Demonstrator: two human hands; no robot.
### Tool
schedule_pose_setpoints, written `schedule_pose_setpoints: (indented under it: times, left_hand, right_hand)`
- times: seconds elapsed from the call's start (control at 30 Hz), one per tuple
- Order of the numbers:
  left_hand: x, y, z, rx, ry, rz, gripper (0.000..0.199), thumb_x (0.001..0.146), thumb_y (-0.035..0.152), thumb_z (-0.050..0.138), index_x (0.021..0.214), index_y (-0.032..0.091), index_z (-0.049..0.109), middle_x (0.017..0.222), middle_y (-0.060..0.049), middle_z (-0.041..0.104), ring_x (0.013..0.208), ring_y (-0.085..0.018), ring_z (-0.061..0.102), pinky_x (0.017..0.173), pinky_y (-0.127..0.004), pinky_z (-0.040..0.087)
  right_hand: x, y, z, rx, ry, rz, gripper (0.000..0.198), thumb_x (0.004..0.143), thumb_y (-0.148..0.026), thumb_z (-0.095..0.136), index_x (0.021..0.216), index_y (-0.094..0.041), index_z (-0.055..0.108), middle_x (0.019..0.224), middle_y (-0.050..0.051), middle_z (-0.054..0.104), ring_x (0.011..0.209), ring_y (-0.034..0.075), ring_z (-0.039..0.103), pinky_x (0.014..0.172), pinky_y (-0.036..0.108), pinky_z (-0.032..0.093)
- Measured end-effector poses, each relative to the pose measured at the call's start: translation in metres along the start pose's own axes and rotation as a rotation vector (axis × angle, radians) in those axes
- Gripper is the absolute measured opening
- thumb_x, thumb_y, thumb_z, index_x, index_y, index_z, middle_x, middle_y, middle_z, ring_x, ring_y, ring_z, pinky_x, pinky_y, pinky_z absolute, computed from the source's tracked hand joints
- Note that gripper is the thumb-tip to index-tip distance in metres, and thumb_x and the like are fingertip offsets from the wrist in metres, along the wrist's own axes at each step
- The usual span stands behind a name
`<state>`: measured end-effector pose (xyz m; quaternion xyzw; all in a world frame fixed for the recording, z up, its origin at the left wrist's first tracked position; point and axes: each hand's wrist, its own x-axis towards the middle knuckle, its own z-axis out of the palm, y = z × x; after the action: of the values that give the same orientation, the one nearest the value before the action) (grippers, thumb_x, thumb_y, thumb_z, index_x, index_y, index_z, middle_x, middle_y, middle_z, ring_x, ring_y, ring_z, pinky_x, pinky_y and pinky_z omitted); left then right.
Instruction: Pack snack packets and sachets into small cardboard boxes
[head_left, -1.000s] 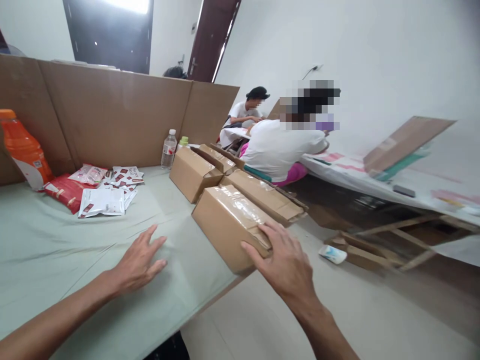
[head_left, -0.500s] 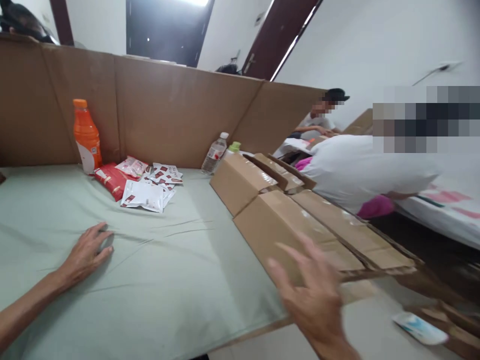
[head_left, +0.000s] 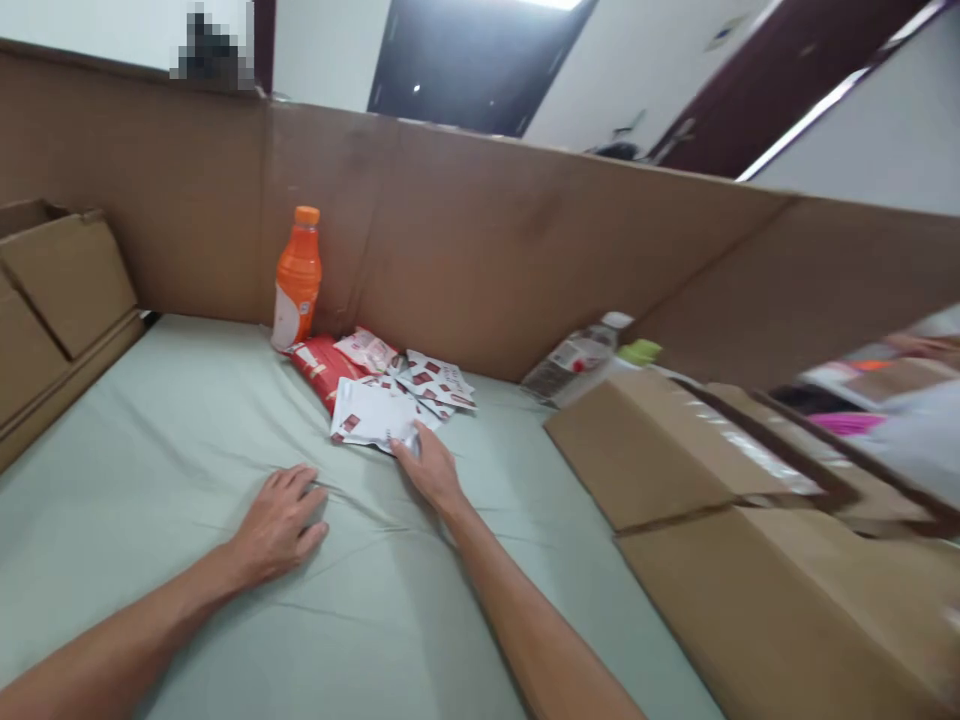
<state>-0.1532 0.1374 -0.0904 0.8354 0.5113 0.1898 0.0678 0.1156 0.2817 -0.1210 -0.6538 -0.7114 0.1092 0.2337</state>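
Observation:
My right hand reaches to the front corner of a white packet with dark red print, its thumb and fingers closed on that corner. Under and behind this packet lie more printed packets, a red packet and a small pink-and-white packet. An orange bottle stands upright just behind the pile. My left hand rests on the pale green cloth, nearer to me, fingers loosely spread and holding nothing.
A cardboard wall runs along the back. Cardboard boxes line the right edge, beside a leaning clear bottle and a green-capped bottle. Another cardboard box stands at left. Part of a person shows blurred at far right.
My right hand has moved from above the right-hand boxes to the white packet and closed on its corner. The view has swung left; my left hand still rests on the cloth.

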Motion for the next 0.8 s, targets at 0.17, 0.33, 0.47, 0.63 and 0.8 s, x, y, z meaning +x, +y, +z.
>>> schedule_pose_setpoints:
  times: [0.17,0.33,0.47,0.63,0.8]
  left_hand:
    - [-0.004,0.01,0.0,0.022,-0.015,-0.001,0.032,0.097,0.039,0.073,0.12,0.017,0.069,0.142,-0.012,0.064,0.133,-0.031,0.059,0.11,-0.054,0.051]
    - [-0.006,0.01,-0.012,0.106,0.128,-0.087,0.041,0.086,0.037,0.081,0.121,0.018,0.072,0.148,-0.018,0.061,0.138,-0.033,0.058,0.111,-0.047,0.051]
    - [-0.022,-0.028,-0.085,0.217,0.351,-0.205,0.051,0.086,0.03,0.074,0.135,0.019,0.066,0.159,-0.019,0.051,0.148,-0.037,0.048,0.119,-0.054,0.043]
    - [-0.071,-0.088,-0.249,0.35,0.706,-0.442,0.058,0.081,0.029,0.072,0.136,0.017,0.059,0.172,-0.01,0.034,0.16,-0.047,0.014,0.128,-0.071,0.005]
    - [-0.115,-0.117,-0.342,0.137,0.673,-0.587,0.016,0.073,0.032,0.063,0.084,0.021,0.058,0.086,0.014,0.072,0.139,-0.036,0.052,0.103,-0.045,0.046]
  right_hand:
    - [-0.017,0.004,0.008,0.049,0.021,0.003,0.083,0.088,-0.061,0.04,0.143,0.0,0.053,0.154,0.032,0.053,0.147,0.041,0.047,0.121,0.055,0.036]
    - [-0.017,0.014,0.014,0.048,0.01,-0.029,0.077,0.086,-0.06,0.04,0.139,-0.007,0.057,0.148,0.029,0.059,0.142,0.042,0.051,0.117,0.059,0.039]
    - [-0.017,0.016,0.019,0.004,0.06,-0.075,0.067,0.09,-0.055,0.042,0.137,-0.011,0.059,0.147,0.026,0.061,0.137,0.04,0.057,0.111,0.057,0.045]
    - [-0.017,0.01,0.023,0.029,0.111,-0.081,0.056,0.093,-0.046,0.047,0.137,-0.013,0.059,0.145,0.024,0.062,0.138,0.037,0.055,0.112,0.054,0.044]
    - [-0.013,0.003,0.026,0.049,0.134,-0.072,0.053,0.095,-0.043,0.052,0.14,-0.016,0.059,0.151,0.02,0.06,0.14,0.034,0.053,0.113,0.05,0.042]
